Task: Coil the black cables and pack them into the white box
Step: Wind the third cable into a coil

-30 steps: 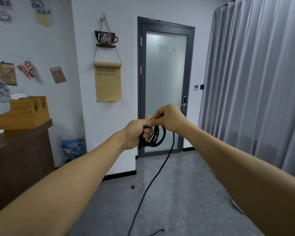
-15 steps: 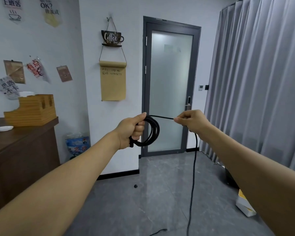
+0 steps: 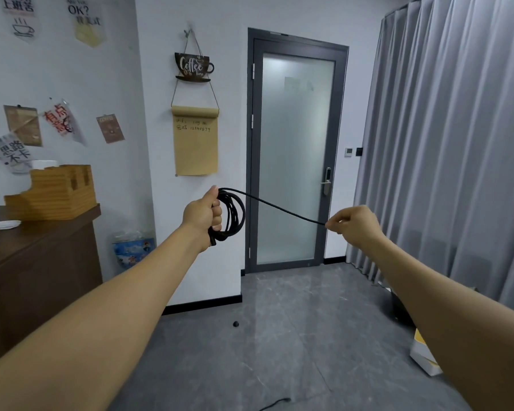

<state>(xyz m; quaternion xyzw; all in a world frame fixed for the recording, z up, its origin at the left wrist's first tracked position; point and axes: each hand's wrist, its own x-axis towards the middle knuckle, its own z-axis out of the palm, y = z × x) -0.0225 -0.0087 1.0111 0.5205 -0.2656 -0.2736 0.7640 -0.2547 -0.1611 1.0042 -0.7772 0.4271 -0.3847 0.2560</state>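
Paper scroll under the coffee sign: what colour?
Tan kraft-brown paper scroll with faint handwriting near its top, hanging by strings below the dark cup-shaped coffee sign. Head view only.

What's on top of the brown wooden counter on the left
A stepped wooden organizer stands on the counter, with small white dishes beside it. A white object behind the organizer is mostly hidden.

Grey tiled floor (image 3: pixel 294 336) bears white box (image 3: pixel 422 354), cable end (image 3: pixel 275 403).

At centre frame I see the left hand (image 3: pixel 204 213) gripping a coil of black cable (image 3: pixel 232 215), while a taut strand runs right to the right hand (image 3: pixel 353 225), which pinches it. A white box (image 3: pixel 425 355) lies on the floor at lower right.
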